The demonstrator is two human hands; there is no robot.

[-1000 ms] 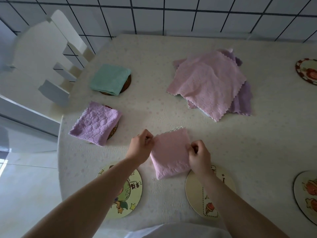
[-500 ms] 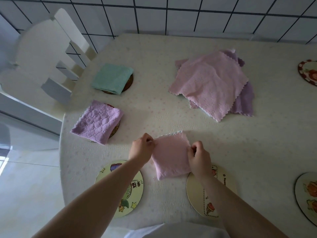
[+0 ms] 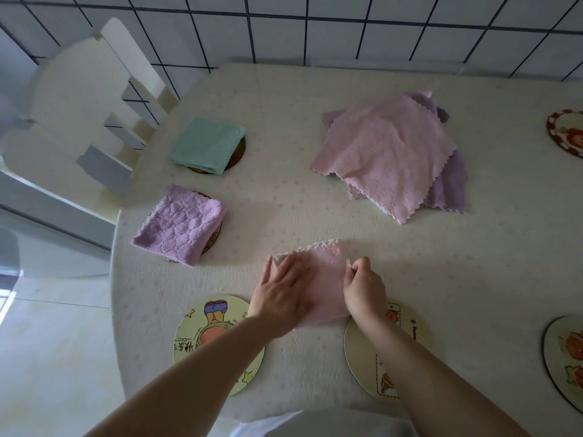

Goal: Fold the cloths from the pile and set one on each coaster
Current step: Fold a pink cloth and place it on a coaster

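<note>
A folded pink cloth (image 3: 328,272) lies on the table between two bare picture coasters, one at the near left (image 3: 205,339) and one at the near middle (image 3: 362,351). My left hand (image 3: 284,294) lies flat on the cloth's left half with fingers spread. My right hand (image 3: 362,291) pinches the cloth's right edge. A pile of unfolded pink and purple cloths (image 3: 391,156) sits further back. A folded green cloth (image 3: 208,145) covers a coaster at the far left, and a folded purple cloth (image 3: 179,223) covers the coaster nearer to me.
Two more bare coasters show at the right edge, one far (image 3: 568,130) and one near (image 3: 564,357). A white chair (image 3: 79,99) stands at the table's left side. A tiled wall runs behind the table (image 3: 473,263).
My left hand let go of the cloth's left edge and now lies flat on top of the cloth. The right hand keeps its pinch on the right edge.
</note>
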